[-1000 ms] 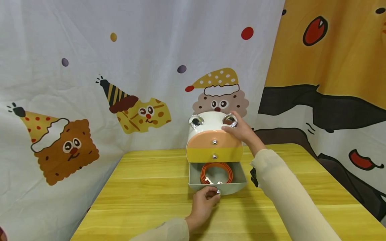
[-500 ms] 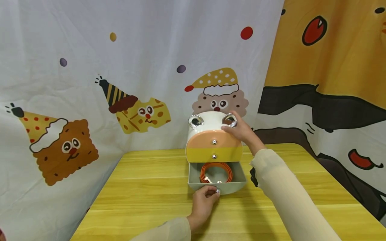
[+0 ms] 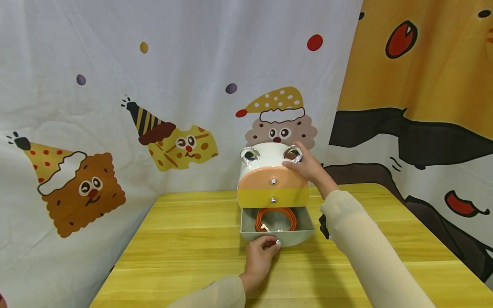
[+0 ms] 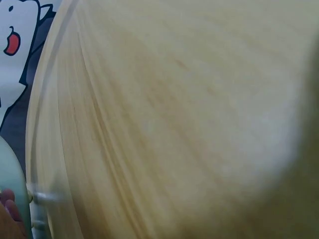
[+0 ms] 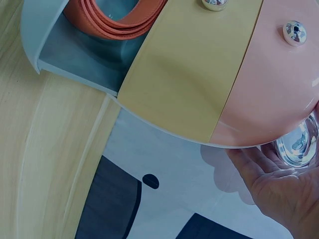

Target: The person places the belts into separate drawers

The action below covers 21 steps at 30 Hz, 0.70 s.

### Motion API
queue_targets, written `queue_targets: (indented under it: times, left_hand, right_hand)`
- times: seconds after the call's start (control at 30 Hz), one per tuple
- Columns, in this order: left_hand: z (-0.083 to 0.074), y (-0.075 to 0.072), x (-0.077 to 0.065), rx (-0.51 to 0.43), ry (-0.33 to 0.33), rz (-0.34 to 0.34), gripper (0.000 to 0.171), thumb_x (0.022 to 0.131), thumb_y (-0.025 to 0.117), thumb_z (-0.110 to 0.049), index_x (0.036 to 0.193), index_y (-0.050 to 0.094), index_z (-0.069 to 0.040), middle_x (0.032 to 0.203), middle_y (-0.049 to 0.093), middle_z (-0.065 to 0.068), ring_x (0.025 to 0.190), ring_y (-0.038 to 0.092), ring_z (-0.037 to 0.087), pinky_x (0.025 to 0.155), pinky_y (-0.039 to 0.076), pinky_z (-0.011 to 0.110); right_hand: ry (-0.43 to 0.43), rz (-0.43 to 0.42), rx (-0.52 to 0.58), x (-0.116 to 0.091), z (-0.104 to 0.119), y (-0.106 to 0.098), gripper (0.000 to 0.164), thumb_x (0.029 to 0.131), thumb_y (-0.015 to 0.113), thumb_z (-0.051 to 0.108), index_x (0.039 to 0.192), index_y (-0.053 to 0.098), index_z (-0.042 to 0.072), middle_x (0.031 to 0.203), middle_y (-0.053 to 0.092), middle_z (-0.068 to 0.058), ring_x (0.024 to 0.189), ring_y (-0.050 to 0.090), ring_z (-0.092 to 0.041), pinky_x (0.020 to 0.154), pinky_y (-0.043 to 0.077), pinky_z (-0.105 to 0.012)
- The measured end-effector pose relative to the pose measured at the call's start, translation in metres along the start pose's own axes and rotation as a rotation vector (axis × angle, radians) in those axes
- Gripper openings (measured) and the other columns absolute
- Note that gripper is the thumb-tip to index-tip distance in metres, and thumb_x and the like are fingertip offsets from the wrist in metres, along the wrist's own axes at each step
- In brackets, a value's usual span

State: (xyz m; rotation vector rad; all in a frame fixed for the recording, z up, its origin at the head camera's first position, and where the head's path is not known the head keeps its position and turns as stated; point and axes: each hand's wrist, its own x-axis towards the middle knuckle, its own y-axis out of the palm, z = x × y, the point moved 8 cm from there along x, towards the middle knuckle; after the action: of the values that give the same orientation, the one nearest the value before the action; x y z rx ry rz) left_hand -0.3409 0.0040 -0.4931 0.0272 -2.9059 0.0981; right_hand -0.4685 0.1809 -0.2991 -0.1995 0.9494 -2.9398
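Observation:
A small drawer box (image 3: 252,182) with a white shell and two shiny round eye-like ornaments stands at the table's back. Its peach and yellow drawers are closed; the grey-green bottom drawer (image 3: 294,238) is pulled out. In it lies a coiled orange belt (image 3: 293,220) with pale metal bits, also partly seen in the right wrist view. My left hand (image 3: 257,260) pinches the bottom drawer's silver knob (image 3: 278,242). My right hand (image 3: 308,167) grips the box's top right corner around the right ornament (image 5: 298,144), thumb in front. Its other fingers are partly hidden behind the box.
The wood-grain table (image 3: 185,239) extends around the box on both sides. A cloth backdrop (image 3: 185,64) printed with cartoon snacks hangs right behind it. A dark object (image 3: 324,226) shows beside the right sleeve.
The bottom drawer has slid slightly inward, away from me, with the belt in it and my left hand on the knob. My right hand keeps its place on the box.

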Motion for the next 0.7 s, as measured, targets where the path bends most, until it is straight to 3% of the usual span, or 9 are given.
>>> queue_targets:
  times: [0.4,0.7]
  left_hand:
    - [0.005,-0.002,0.013,0.0,0.022,-0.037,0.011,0.082,0.076,0.006,0.092,0.073,0.004,0.086,0.072,0.014,0.076,0.067,0.016,0.067,0.054,0.021]
    - [0.009,-0.001,0.02,0.0,0.007,-0.042,0.008,0.082,0.075,0.006,0.09,0.073,0.004,0.083,0.072,0.01,0.075,0.067,0.013,0.066,0.056,0.022]
  right_hand:
    - [-0.016,-0.009,-0.002,0.0,0.001,0.0,0.08,0.097,0.066,0.032,0.158,0.015,0.025,0.154,0.032,-0.023,0.136,0.034,-0.045,0.109,0.028,-0.063]
    - [0.0,-0.008,-0.003,0.0,0.001,0.0,0.08,0.097,0.066,0.033,0.158,0.015,0.026,0.154,0.032,-0.023,0.136,0.035,-0.046,0.109,0.028,-0.063]
